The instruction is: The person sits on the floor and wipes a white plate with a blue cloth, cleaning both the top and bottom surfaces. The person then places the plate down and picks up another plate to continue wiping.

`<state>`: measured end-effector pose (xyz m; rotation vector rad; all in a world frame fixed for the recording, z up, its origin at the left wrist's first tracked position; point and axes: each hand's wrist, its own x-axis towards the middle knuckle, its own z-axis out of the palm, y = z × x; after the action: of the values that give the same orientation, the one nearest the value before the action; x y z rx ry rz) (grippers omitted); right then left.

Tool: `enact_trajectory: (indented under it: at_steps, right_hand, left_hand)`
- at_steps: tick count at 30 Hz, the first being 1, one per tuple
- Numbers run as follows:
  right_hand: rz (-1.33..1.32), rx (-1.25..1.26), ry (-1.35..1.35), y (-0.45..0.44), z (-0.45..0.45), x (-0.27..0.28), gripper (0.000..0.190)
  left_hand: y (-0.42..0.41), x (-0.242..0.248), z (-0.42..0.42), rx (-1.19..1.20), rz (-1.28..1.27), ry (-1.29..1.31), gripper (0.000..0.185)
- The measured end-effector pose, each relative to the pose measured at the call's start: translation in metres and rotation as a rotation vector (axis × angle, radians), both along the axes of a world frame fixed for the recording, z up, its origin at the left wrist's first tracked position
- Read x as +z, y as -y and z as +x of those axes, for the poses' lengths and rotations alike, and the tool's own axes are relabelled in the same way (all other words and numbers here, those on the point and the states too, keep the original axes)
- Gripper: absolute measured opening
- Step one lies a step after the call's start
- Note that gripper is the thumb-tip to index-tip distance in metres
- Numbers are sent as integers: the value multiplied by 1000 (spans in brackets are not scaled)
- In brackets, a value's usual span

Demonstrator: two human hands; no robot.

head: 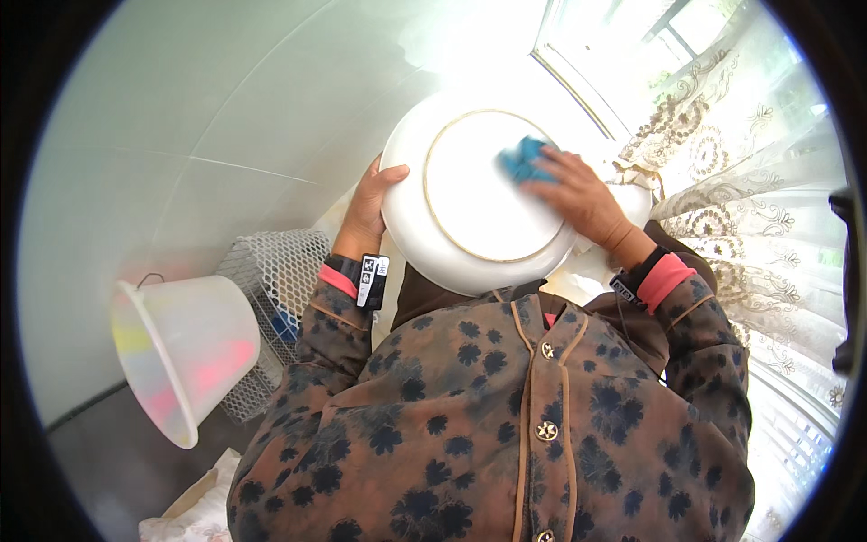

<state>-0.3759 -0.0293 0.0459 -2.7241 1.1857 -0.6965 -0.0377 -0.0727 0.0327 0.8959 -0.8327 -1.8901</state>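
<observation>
A large white round dish (494, 190), its underside with a brownish foot ring facing up, is tilted in front of me above my lap. My left hand (374, 200) grips its left rim, the thumb lying on the outer surface. Against the right part of the underside, my right hand (576, 193) presses a bunched blue cloth (525, 160); hand and cloth are slightly blurred. A band with a small tag is on each wrist.
Left of me a translucent plastic bucket (196, 345) lies tipped on its side against a wire mesh cage (278, 264). Lace curtains (718, 169) hang by a bright window at the right. Another white vessel (631, 202) is partly visible behind my right hand.
</observation>
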Motion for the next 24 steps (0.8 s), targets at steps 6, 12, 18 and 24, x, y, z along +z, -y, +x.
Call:
enact_trajectory:
  at_steps: [6,12,18,24]
  right_hand:
    - [422,-520,490,41,-3,-29,40]
    - [524,-198,516,102,82,14,38]
    - [66,276,319,63,152,58,35]
    - [587,-95,360,157,84,2,32]
  left_hand:
    - [-1,6,0,12,30,-23,71]
    - [2,7,1,-11,51,-76,60]
    - [4,-4,3,77,-3,4,54]
    - [1,3,4,0,17,30,65]
